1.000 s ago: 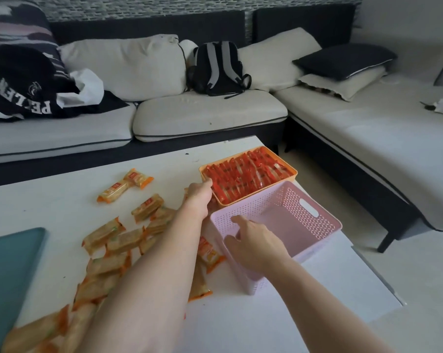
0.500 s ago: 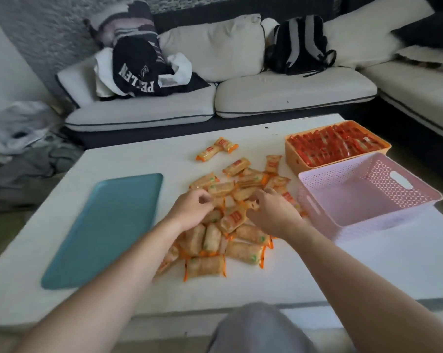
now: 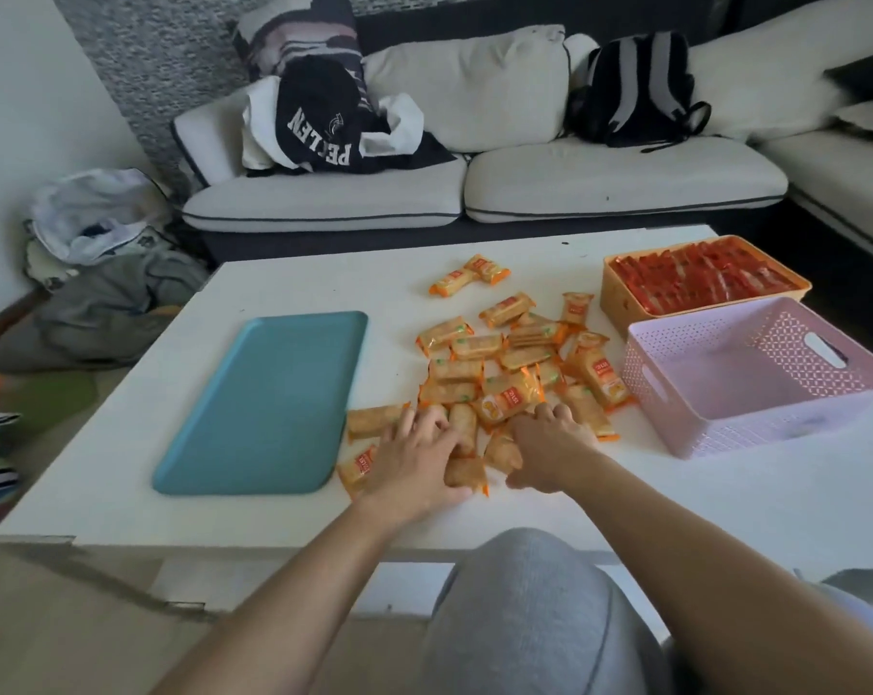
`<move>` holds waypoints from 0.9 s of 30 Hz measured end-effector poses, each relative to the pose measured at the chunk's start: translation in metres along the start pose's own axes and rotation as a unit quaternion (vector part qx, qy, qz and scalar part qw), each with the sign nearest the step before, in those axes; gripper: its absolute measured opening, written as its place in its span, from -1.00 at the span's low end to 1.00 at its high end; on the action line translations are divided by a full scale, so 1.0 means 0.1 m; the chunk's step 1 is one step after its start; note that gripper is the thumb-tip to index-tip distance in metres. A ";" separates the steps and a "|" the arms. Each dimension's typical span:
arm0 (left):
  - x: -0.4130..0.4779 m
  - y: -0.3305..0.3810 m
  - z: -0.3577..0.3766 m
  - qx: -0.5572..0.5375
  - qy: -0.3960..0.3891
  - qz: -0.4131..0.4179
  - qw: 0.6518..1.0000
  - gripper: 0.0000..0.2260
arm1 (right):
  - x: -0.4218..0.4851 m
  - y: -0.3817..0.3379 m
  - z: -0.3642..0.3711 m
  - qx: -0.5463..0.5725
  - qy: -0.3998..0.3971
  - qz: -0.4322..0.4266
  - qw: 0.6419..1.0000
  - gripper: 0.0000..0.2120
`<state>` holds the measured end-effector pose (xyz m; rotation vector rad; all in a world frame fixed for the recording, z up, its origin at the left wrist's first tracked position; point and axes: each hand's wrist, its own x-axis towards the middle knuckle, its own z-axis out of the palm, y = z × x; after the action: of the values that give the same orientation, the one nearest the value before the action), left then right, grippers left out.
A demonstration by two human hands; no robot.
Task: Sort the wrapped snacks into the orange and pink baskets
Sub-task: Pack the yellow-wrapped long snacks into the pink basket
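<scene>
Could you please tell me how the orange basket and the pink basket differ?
The orange plastic basket is full of red wrapped snacks; the pink perforated plastic basket looks empty. The orange one sits farther back; the pink one looks larger. Both are rectangular.

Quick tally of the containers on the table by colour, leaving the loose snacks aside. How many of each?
Orange basket: 1, full of red-wrapped snacks
Pink basket: 1, nothing visible inside
Teal tray: 1, bare
Total: 3
</scene>
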<state>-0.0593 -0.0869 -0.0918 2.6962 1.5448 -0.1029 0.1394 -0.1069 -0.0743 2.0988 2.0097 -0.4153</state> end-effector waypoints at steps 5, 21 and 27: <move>-0.03 -0.03 0.03 -0.008 0.003 0.025 1.000 -0.50 | 0.07 0.02 0.00 -0.026 -0.013 -0.001 1.000 -0.31; 0.00 -0.07 -0.05 -0.407 0.159 -0.222 0.872 -0.66 | 0.13 0.25 -0.35 0.121 0.147 -0.030 0.981 -0.51; 0.22 0.17 0.10 -0.153 0.026 -0.278 0.948 -0.10 | 0.43 0.01 -0.14 0.012 0.072 -0.061 0.995 -0.31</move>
<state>-0.0339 -0.0771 -0.1031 1.9867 2.0904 0.1830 0.1429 -0.0621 -0.0757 2.0805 2.2328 -0.3166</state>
